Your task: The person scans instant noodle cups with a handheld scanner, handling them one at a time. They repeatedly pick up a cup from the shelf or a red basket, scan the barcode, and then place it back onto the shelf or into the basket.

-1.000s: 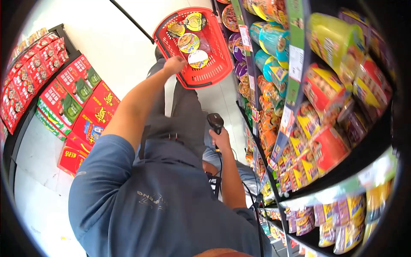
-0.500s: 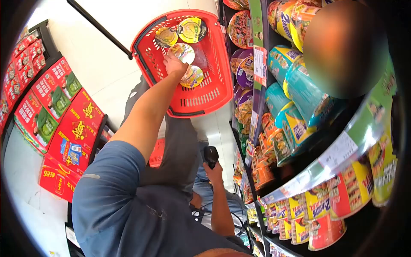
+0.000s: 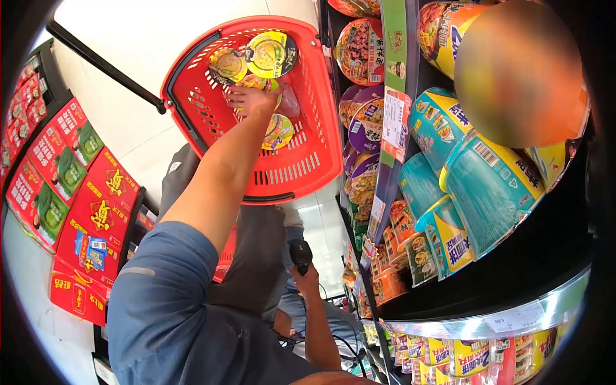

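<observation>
My left hand [image 3: 251, 101] reaches down into a red shopping basket [image 3: 307, 160]. It spans an instant noodle bowl [image 3: 256, 81] from above, fingers on one side and thumb on the other, hiding much of the lid. Two more bowls touch it or sit close above: a tan-lidded bowl [image 3: 228, 65] and a yellow-and-black bowl [image 3: 269, 55]. Below the wrist lies another noodle bowl [image 3: 278, 131]. A clear wrapped item [image 3: 290, 102] is beside my hand. My right hand [image 3: 305, 281], low by my side, is closed round a black handheld device [image 3: 300, 255] with a rounded head.
Noodle shelves line the right, with purple bowls [image 3: 367, 125], teal noodle packs [image 3: 484, 186] and a lower shelf edge [image 3: 507, 319]. Red gift boxes [image 3: 96, 212] stand at left. The basket's black handle [image 3: 106, 67] sticks out leftward. Another person's jeans [image 3: 330, 321] show behind me.
My left hand has shifted from the bowl's side to over its top, and the bowl sits closer to the upper two. The whole view has moved, with the basket now lower and further left.
</observation>
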`<state>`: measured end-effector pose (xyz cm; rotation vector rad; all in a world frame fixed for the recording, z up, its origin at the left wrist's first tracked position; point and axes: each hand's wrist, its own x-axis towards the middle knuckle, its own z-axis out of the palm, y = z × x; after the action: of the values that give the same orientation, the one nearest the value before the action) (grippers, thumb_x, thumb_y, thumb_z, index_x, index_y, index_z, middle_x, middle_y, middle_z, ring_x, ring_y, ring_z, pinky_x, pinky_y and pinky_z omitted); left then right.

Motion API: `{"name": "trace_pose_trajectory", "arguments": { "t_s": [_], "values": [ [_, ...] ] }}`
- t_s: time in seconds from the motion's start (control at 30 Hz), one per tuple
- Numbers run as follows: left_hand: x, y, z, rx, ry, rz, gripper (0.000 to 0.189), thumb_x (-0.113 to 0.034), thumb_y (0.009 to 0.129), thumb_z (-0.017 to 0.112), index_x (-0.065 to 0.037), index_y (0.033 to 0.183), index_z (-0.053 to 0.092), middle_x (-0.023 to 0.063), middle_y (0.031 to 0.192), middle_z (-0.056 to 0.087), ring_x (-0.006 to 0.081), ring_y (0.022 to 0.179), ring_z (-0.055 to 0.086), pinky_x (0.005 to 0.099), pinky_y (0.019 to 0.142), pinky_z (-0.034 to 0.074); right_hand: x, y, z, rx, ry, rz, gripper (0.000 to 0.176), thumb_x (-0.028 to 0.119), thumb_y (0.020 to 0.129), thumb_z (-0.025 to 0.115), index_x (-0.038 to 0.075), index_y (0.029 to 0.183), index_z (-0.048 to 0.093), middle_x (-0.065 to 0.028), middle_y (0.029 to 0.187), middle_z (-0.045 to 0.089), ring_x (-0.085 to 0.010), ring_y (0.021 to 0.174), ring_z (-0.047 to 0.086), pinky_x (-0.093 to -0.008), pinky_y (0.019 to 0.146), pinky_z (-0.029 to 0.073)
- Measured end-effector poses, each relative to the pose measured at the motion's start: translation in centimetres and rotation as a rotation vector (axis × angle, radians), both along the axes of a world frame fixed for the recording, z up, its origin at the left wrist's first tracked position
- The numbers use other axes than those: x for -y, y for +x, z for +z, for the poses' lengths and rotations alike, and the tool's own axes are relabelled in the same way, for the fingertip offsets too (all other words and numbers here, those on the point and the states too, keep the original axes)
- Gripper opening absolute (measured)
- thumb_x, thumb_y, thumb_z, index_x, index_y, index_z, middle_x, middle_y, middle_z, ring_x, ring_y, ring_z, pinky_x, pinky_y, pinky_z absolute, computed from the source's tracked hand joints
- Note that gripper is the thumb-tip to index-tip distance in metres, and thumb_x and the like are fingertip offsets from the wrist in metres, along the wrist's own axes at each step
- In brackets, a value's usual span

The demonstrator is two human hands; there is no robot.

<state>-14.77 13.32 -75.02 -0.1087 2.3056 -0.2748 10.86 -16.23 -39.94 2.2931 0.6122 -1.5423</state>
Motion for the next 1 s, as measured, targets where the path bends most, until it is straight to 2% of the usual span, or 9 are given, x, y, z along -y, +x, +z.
{"name": "trace_pose_trajectory", "arguments": {
  "t_s": [0.13,0.23,0.33,0.43,0.47,0.6,0.7,0.8,1.0],
  "values": [
    [-0.4,-0.7,0.4,0.072,-0.032,0.008,0.150,-0.071,0.046,0.081,-0.004,0.150,-0.003,0.0279,0.153,0.011,0.0423,0.142,0.015,0.0617,0.108,0.027,-0.8,0.3,0.1,-0.011,-0.036,0.009,0.044,0.025,0.078,0.075,0.001,0.109,0.057,-0.0097,0.064,0.061,-0.0180,0.050,0.060,-0.0342,0.048,0.048],
    [1.4,-0.8,1.1,0.045,0.033,-0.084,0.142,-0.068,0.050,0.081,-0.004,0.150,0.003,0.0300,0.151,0.015,0.0486,0.138,0.019,0.0636,0.104,0.031,-1.7,-0.2,0.9,-0.013,0.003,0.009,0.044,0.028,0.078,0.075,0.001,0.108,0.057,-0.0094,0.064,0.061,-0.0181,0.051,0.060,-0.0348,0.048,0.048],
    [1.8,-1.8,6.8,0.063,0.087,-0.125,0.142,-0.073,0.050,0.078,0.001,0.149,0.008,0.0316,0.148,0.022,0.0482,0.137,0.025,0.0575,0.109,0.028,-3.6,-1.7,2.6,-0.007,-0.048,0.013,0.031,0.019,0.081,0.075,0.003,0.102,0.060,-0.0018,0.067,0.057,-0.0090,0.053,0.054,-0.0266,0.046,0.046],
    [3.6,-2.5,8.9,0.025,0.051,-0.196,0.137,-0.072,0.053,0.077,-0.005,0.150,0.008,0.0321,0.147,0.023,0.0480,0.136,0.027,0.0563,0.110,0.028,-4.4,-1.9,4.3,-0.022,0.050,0.080,0.032,0.020,0.080,0.075,0.002,0.102,0.060,-0.0032,0.065,0.058,-0.0100,0.051,0.054,-0.0277,0.046,0.046],
    [3.3,-3.2,12.3,0.057,0.122,-0.068,0.137,-0.068,0.052,0.081,-0.007,0.150,0.007,0.0326,0.147,0.023,0.0481,0.135,0.030,0.0552,0.109,0.030,-4.0,-1.5,4.5,-0.050,0.084,0.146,0.032,0.020,0.080,0.075,0.002,0.102,0.060,-0.0035,0.064,0.058,-0.0101,0.050,0.054,-0.0276,0.047,0.047],
    [3.7,-4.7,21.1,0.104,0.269,-0.101,0.133,-0.053,0.055,0.085,-0.004,0.149,0.005,0.0317,0.144,0.023,0.0499,0.132,0.028,0.0541,0.108,0.032,-7.0,-3.1,9.0,-0.057,0.126,0.089,0.032,0.019,0.079,0.075,0.002,0.101,0.060,-0.0038,0.062,0.058,-0.0110,0.049,0.055,-0.0279,0.045,0.046],
    [4.4,-5.5,26.1,0.145,0.356,-0.155,0.131,-0.049,0.055,0.086,-0.004,0.148,0.006,0.0322,0.140,0.026,0.0496,0.131,0.029,0.0543,0.108,0.030,-7.9,-3.3,11.8,-0.077,0.206,0.126,0.042,0.033,0.076,0.075,0.000,0.098,0.060,-0.0118,0.062,0.062,-0.0212,0.050,0.062,-0.0347,0.049,0.051],
    [5.9,-7.0,29.8,0.179,0.470,-0.240,0.133,-0.052,0.053,0.085,-0.005,0.150,0.005,0.0299,0.141,0.026,0.0452,0.133,0.028,0.0539,0.107,0.032,-8.7,-3.7,14.6,-0.049,0.219,0.210,0.042,0.032,0.076,0.075,0.001,0.099,0.060,-0.0113,0.062,0.062,-0.0195,0.047,0.061,-0.0330,0.046,0.050],
    [8.6,-13.3,41.3,0.393,0.730,-0.488,0.134,-0.055,0.054,0.083,-0.001,0.149,0.006,0.0323,0.135,0.031,0.0467,0.125,0.037,0.0493,0.107,0.033,-11.6,-6.4,21.1,-0.087,0.419,0.372,0.046,0.027,0.074,0.074,0.000,0.108,0.059,-0.0237,0.091,0.067,-0.0425,0.093,0.064,-0.0455,0.081,0.050]
  ]
}}
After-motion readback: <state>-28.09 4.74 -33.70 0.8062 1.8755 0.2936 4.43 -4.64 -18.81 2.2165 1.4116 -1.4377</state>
